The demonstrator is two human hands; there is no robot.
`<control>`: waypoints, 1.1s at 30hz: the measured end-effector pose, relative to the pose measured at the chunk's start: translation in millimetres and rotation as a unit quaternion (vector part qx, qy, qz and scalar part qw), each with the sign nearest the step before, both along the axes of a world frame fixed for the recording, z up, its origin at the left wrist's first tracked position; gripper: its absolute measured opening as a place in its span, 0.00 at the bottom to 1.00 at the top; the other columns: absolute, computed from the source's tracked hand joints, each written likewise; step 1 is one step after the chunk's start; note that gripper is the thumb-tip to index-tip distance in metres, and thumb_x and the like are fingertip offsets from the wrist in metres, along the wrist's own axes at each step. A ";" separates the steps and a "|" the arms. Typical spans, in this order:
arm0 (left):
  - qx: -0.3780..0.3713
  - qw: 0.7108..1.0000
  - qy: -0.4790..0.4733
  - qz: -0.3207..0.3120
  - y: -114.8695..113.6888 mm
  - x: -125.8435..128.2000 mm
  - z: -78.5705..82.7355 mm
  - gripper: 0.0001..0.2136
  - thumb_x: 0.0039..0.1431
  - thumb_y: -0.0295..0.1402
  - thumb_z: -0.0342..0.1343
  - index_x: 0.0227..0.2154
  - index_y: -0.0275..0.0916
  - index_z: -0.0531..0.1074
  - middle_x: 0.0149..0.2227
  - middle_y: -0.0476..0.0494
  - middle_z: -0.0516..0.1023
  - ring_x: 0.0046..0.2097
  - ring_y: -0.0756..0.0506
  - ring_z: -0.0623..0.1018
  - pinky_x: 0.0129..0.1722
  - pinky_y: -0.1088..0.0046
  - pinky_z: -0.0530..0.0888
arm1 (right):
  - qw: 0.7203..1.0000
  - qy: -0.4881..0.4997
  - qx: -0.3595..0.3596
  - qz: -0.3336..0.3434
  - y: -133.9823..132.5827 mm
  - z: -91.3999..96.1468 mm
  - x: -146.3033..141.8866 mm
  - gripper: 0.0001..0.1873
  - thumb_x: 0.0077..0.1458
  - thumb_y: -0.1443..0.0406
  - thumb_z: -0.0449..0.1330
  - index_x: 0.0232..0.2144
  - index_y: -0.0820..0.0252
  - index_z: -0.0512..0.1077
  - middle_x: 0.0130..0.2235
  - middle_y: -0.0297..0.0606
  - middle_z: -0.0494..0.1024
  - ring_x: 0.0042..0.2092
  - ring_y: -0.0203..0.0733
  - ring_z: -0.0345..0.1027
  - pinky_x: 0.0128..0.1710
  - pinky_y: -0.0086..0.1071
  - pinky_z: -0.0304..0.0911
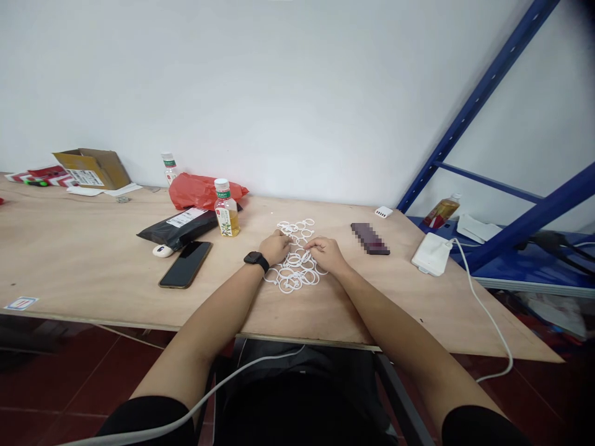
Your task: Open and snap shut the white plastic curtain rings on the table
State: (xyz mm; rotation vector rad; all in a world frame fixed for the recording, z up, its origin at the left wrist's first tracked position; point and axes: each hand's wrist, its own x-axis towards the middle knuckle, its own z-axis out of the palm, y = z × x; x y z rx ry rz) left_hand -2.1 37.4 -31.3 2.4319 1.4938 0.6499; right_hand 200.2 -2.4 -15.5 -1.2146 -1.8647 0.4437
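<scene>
A heap of several white plastic rings (296, 272) lies on the plywood table (93, 266) in front of me. My left hand (275, 246), with a black watch on its wrist, rests on the left side of the heap with its fingers curled onto the rings. My right hand (326, 253) sits on the right side, fingers bent and pinching at the rings. What exactly each hand grips is too small to make out.
A black phone (186, 264), a white earbud case (162, 251), a black mailer bag (179, 227), a bottle of yellow drink (226, 209) and a red bag (199, 191) lie left. A dark blurred object (370, 239), white power bank (432, 254) with cable and blue shelving (502, 204) are right. A cardboard box (93, 168) stands far left.
</scene>
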 end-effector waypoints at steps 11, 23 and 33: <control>0.002 0.999 -0.012 0.033 -0.3 -3.7 5.1 0.09 0.58 0.32 0.53 0.37 0.41 0.77 0.43 0.42 0.72 0.41 0.45 0.76 0.41 0.71 0.71 | 0.990 -0.099 -0.093 -0.046 58.6 -8.9 1.4 0.14 0.49 0.64 0.60 0.40 0.58 0.77 0.32 0.36 0.80 0.31 0.38 0.71 0.34 0.28 0.63; 0.015 0.997 -0.073 0.027 5.0 -11.9 4.9 0.08 0.62 0.30 0.49 0.35 0.39 0.74 0.44 0.40 0.74 0.43 0.45 0.75 0.45 0.68 0.71 | 0.997 -0.025 -0.042 -0.065 61.9 -9.3 10.9 0.13 0.48 0.66 0.59 0.39 0.58 0.74 0.29 0.32 0.76 0.28 0.35 0.68 0.31 0.28 0.62; 0.005 0.997 -0.059 -0.043 7.9 -13.6 -0.1 0.17 0.49 0.25 0.54 0.43 0.37 0.77 0.44 0.40 0.77 0.42 0.44 0.76 0.46 0.69 0.72 | 0.938 0.297 -0.180 -0.011 20.7 -0.9 15.1 0.12 0.44 0.62 0.62 0.33 0.59 0.70 0.25 0.29 0.73 0.19 0.29 0.59 0.16 0.24 0.57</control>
